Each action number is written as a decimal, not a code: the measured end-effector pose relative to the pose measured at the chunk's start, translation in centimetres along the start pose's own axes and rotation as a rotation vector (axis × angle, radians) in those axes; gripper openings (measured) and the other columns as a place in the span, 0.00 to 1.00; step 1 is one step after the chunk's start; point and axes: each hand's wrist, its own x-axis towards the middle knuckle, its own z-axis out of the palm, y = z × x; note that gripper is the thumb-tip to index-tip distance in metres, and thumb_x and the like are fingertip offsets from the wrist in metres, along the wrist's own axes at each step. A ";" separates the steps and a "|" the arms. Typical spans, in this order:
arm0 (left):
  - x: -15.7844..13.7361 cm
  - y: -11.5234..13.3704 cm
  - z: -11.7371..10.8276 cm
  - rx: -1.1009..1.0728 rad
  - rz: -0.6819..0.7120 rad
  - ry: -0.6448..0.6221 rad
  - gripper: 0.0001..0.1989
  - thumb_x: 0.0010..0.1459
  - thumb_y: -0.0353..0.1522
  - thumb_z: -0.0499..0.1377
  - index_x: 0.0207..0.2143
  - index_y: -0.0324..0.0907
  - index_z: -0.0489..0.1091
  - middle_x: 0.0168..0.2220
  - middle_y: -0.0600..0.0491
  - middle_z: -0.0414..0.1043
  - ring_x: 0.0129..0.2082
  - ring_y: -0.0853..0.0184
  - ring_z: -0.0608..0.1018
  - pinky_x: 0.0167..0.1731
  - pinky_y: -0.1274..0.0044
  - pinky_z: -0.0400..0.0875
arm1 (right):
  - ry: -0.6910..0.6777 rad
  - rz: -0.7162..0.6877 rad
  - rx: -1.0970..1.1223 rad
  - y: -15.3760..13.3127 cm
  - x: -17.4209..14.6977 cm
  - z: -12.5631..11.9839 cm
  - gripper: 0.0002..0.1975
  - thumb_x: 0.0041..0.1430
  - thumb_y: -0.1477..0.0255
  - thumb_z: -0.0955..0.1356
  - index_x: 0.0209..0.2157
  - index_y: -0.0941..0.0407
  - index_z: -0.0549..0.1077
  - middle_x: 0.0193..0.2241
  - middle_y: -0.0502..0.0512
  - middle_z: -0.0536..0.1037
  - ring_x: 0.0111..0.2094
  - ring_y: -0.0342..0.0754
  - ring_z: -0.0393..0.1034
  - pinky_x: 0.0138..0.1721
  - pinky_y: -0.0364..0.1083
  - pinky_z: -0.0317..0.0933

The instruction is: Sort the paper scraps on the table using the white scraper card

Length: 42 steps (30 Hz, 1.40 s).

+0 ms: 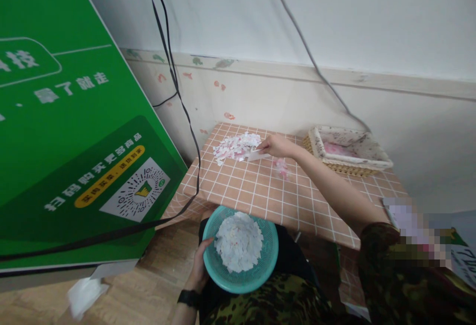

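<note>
My left hand (201,260) grips the left rim of a round teal plastic basket (272,255), thumb over the edge and fingers hidden beneath. The basket rests on my lap, heaped with small white paper-like scraps (238,243). My right hand (277,145) reaches over the table and is closed on a flat white card (256,155). The card's edge touches or nearly touches the right side of a loose pile of white and pinkish scraps (234,147) on the tabletop. A small pink-and-clear plastic wrapper (281,167) lies just below my right wrist.
The table has a brown checked cover (253,191). A cloth-lined wicker basket (349,161) with something pink inside stands at its right rear. A green printed panel (92,116) is at left, with black cables (197,151) hanging before it. A white plastic bag (85,295) lies on the floor.
</note>
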 end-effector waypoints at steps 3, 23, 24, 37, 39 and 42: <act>0.2 -0.1 -0.3 -0.006 -0.005 -0.037 0.13 0.47 0.34 0.61 0.34 0.33 0.75 0.29 0.46 0.80 0.32 0.56 0.80 0.39 0.67 0.72 | -0.046 -0.010 0.012 0.4 -0.3 -0.9 0.13 0.53 0.73 0.66 0.40 0.52 0.78 0.32 0.50 0.80 0.29 0.42 0.68 0.30 0.41 0.54; -0.4 0.3 0.3 -0.001 0.035 0.018 0.10 0.45 0.31 0.62 0.31 0.35 0.76 0.27 0.47 0.80 0.33 0.54 0.80 0.40 0.64 0.72 | -0.019 -0.062 0.040 0.0 -1.8 -1.1 0.11 0.52 0.75 0.69 0.37 0.51 0.79 0.33 0.49 0.81 0.32 0.43 0.73 0.33 0.40 0.60; -0.4 0.2 0.3 -0.003 0.036 0.018 0.10 0.45 0.31 0.62 0.31 0.35 0.76 0.27 0.47 0.80 0.33 0.54 0.80 0.39 0.64 0.72 | 0.001 -0.055 0.044 0.2 -1.8 -1.2 0.10 0.51 0.75 0.69 0.36 0.51 0.79 0.33 0.50 0.81 0.32 0.43 0.73 0.34 0.40 0.60; -0.1 -0.1 -0.1 -0.016 0.027 -0.009 0.11 0.47 0.32 0.61 0.32 0.34 0.75 0.28 0.46 0.80 0.33 0.53 0.80 0.41 0.63 0.71 | 0.067 -0.120 -0.069 -0.7 -2.9 1.9 0.15 0.49 0.80 0.65 0.34 0.50 0.79 0.34 0.50 0.80 0.36 0.44 0.72 0.37 0.42 0.60; -0.1 -0.1 -0.1 -0.025 0.027 -0.013 0.11 0.46 0.32 0.61 0.32 0.34 0.75 0.28 0.45 0.80 0.33 0.53 0.80 0.41 0.62 0.71 | 0.038 -0.096 -0.089 -0.8 -4.3 1.5 0.16 0.49 0.81 0.64 0.34 0.50 0.79 0.34 0.51 0.80 0.37 0.45 0.72 0.38 0.43 0.60; -0.3 0.0 0.1 -0.036 0.029 -0.003 0.13 0.45 0.32 0.62 0.33 0.34 0.75 0.27 0.45 0.80 0.34 0.51 0.80 0.41 0.60 0.71 | 0.014 -0.024 -0.108 -0.5 -6.3 0.4 0.17 0.48 0.82 0.64 0.33 0.50 0.80 0.34 0.51 0.80 0.36 0.45 0.72 0.38 0.43 0.60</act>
